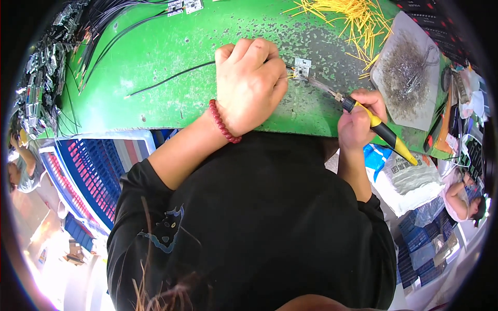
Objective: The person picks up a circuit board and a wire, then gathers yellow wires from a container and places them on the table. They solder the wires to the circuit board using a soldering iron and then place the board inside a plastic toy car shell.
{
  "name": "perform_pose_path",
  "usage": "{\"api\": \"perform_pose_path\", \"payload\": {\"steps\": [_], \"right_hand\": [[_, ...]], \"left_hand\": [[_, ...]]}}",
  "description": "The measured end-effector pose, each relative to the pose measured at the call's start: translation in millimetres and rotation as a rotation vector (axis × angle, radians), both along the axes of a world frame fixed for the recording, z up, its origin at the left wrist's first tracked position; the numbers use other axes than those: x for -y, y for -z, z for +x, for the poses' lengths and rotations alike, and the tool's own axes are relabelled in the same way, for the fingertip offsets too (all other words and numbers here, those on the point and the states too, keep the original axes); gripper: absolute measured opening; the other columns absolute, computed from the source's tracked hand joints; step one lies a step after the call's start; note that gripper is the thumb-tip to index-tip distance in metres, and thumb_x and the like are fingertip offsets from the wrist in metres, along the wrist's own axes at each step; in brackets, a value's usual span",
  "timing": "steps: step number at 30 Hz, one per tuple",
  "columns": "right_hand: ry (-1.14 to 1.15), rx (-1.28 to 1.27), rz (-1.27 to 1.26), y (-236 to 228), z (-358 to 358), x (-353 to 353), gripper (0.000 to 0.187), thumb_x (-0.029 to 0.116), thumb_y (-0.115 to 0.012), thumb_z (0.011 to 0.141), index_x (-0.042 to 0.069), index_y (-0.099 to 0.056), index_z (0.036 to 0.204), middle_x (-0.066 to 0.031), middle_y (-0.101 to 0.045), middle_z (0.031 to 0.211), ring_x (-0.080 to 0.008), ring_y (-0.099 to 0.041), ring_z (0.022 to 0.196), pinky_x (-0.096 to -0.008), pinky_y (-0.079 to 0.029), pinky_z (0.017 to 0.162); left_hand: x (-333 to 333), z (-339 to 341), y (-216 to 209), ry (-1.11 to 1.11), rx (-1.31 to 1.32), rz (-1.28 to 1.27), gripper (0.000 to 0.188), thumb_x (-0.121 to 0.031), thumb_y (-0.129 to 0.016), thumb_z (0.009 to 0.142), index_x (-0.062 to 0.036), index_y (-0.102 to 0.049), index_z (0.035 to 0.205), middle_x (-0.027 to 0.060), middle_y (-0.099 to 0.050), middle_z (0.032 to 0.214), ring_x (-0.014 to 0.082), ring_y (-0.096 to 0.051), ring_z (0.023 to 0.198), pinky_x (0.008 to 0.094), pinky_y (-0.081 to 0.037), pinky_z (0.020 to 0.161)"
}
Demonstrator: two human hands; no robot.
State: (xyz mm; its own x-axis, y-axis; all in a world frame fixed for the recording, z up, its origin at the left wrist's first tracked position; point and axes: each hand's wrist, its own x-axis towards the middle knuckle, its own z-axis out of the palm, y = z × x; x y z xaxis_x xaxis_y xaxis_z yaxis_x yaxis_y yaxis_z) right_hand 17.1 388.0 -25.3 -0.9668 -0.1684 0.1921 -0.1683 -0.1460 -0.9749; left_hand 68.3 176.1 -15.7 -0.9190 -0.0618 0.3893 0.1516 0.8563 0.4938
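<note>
My left hand (251, 85), palm down on the green worktop, is closed round a thin black cable (171, 79). One end of the cable trails out to the left. Beside the fingers sits a small white circuit board (302, 66), with thin yellow strands at its near left edge. My right hand (361, 116) grips a yellow and black soldering iron (383, 130), its metal tip slanting up to the board's lower edge. The fingertips of my left hand are hidden beneath it, and I cannot tell whether the tip touches the board.
Yellow tubing pieces (358, 23) are heaped at the back right, near a pale sheet (410, 72) covered with dark residue. Several black cables (122, 26) and more boards (184, 6) lie at the back left. Blue crates (88, 171) stand below left; other people are at both sides.
</note>
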Motion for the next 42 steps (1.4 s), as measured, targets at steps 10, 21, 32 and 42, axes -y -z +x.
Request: {"api": "perform_pose_path", "payload": {"steps": [10, 21, 32, 42], "right_hand": [[-0.021, -0.036, 0.066, 2, -1, 0, 0.011, 0.003, -0.052, 0.073, -0.003, -0.054, 0.082, -0.0031, -0.048, 0.067, -0.0073, -0.041, 0.055, -0.0218, -0.031, 0.051], [0.127, 0.043, 0.061, 0, 0, 15, 0.033, 0.022, -0.057, 0.087, -0.004, -0.054, 0.108, -0.0126, -0.059, 0.077, -0.011, -0.048, 0.063, -0.0222, -0.04, 0.057], [-0.371, -0.512, 0.685, -13, -12, 30, 0.028, 0.006, -0.058, 0.092, -0.005, -0.059, 0.118, -0.0182, -0.069, 0.097, -0.0241, -0.068, 0.088, -0.0342, -0.053, 0.081], [-0.221, -0.288, 0.516, 1, -14, 26, 0.039, 0.016, -0.052, 0.096, -0.003, -0.048, 0.129, -0.0109, -0.068, 0.086, -0.0095, -0.048, 0.057, -0.0233, -0.041, 0.054]], "left_hand": [[1, 0, 1, 0.006, 0.004, 0.01, 0.013, -0.01, -0.073, 0.064, -0.0144, -0.062, 0.07, -0.001, -0.055, 0.091, 0.0202, -0.053, 0.085, 0.0373, -0.035, 0.079], [2, -4, 2, 0.012, 0.012, 0.027, 0.012, -0.012, -0.071, 0.065, -0.0148, -0.06, 0.07, -0.0006, -0.056, 0.09, 0.0207, -0.053, 0.083, 0.0386, -0.035, 0.076], [4, 10, -2, 0.001, -0.1, 0.009, 0.013, -0.024, -0.07, 0.063, -0.0153, -0.06, 0.066, 0.0023, -0.051, 0.09, 0.0189, -0.05, 0.089, 0.0375, -0.035, 0.075], [290, 86, -117, -0.83, -0.206, -0.473, 0.014, -0.014, -0.07, 0.072, -0.0091, -0.066, 0.085, 0.0091, -0.063, 0.083, 0.029, -0.062, 0.079, 0.0408, -0.05, 0.071]]}}
